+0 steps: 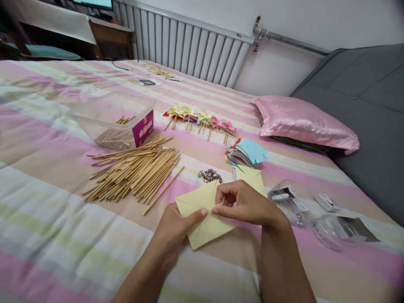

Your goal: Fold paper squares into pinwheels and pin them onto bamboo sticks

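A pale yellow paper square (205,236) with slits running in from its corners is held up over the bed. My left hand (177,225) grips its left side, the thumb lying on the front face. With thumb and index finger pinched near the middle, my right hand (245,204) also holds the paper; whether something small is in that pinch cannot be made out. Just beyond the paper lies a small heap of silvery metal pieces (210,175). Another yellow paper sheet (252,177) lies behind my right hand.
Many thin wooden sticks (135,171) lie left, beside a clear plastic box (115,117) holding more. Finished paper pinwheels (199,118) and a stack of coloured paper (248,152) lie beyond. Clear plastic containers (335,231) are at right, near a pink pillow (305,124).
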`<act>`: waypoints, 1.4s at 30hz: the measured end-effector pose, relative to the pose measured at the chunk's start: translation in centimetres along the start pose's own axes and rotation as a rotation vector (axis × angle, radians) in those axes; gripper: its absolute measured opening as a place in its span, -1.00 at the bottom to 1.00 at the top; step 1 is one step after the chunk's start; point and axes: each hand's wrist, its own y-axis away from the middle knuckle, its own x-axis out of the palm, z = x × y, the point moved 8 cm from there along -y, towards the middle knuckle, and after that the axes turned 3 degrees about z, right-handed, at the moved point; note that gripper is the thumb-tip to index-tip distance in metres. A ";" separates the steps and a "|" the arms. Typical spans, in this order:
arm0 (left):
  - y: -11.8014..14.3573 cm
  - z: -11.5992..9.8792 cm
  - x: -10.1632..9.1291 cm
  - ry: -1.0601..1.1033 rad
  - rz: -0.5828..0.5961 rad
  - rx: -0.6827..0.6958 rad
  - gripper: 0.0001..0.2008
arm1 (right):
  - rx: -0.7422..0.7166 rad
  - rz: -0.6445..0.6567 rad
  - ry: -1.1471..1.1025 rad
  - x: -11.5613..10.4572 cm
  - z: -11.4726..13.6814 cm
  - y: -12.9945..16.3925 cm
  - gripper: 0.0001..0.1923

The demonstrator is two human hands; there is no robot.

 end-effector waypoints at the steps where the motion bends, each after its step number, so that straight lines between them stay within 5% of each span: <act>1: 0.0 0.0 0.0 0.001 0.000 0.005 -0.49 | 0.000 -0.006 0.011 0.0 0.1 0.0 -0.80; 5: -0.2 -0.3 -0.5 0.035 -0.046 0.077 -0.52 | -0.009 -0.092 0.006 -0.4 0.7 0.1 -0.83; 11: 0.1 -1.8 -1.3 0.131 -0.182 0.258 -0.41 | -0.050 -0.299 -0.256 -0.3 1.0 -0.7 -0.18; 18: 0.2 -2.4 -1.5 0.168 -0.210 0.311 -0.44 | 0.016 -0.218 -0.397 1.2 0.0 -2.1 -0.69; 22: 0.1 -2.3 -1.4 0.162 -0.189 0.304 -0.46 | -0.027 -0.207 -0.447 1.3 0.2 -2.3 -0.81; 28: 0.3 -2.1 -1.2 0.141 -0.156 0.291 -0.57 | -0.018 -0.223 -0.474 1.5 0.2 -2.4 -0.80; 34: 0.4 -2.2 -0.8 0.166 -0.088 0.208 -0.88 | 0.059 -0.232 -0.564 0.5 -0.8 -1.5 -0.57; 37: 0.5 -3.0 -1.2 0.165 -0.113 0.258 -0.82 | 0.075 -0.175 -0.571 0.4 -1.1 -1.2 -0.56; 42: 0.2 -1.8 -1.3 -0.035 -0.142 0.143 -0.78 | 0.088 -0.091 -0.549 1.1 -1.1 -1.3 -0.59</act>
